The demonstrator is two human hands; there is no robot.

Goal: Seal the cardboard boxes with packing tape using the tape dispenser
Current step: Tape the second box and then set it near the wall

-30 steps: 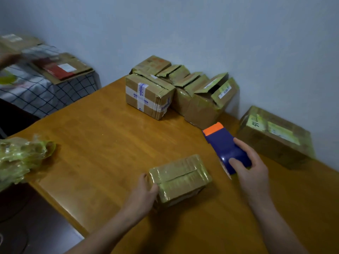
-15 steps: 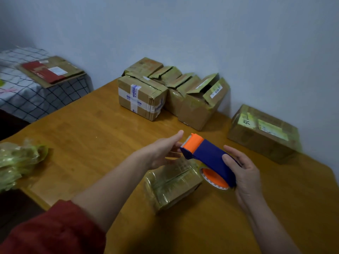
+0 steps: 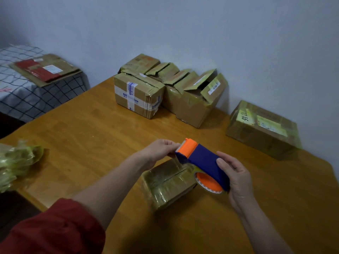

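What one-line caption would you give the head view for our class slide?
Right hand holds a blue-and-orange tape dispenser above a small taped box while the left hand pinches the tape end.

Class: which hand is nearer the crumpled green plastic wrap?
Left. The left hand, pinching tape at the blue-and-orange dispenser's cutter, sits right of the crumpled green plastic wrap; the right hand grips the dispenser's rear, farther right.

The left arm, in a red sleeve [image 3: 55,230], reaches in from the near left. The left hand [image 3: 161,149] has its fingertips pinching the tape [image 3: 178,161]. The right forearm is bare, and the right hand [image 3: 236,178] grips the tape dispenser [image 3: 203,160], fingers curled round its near end.
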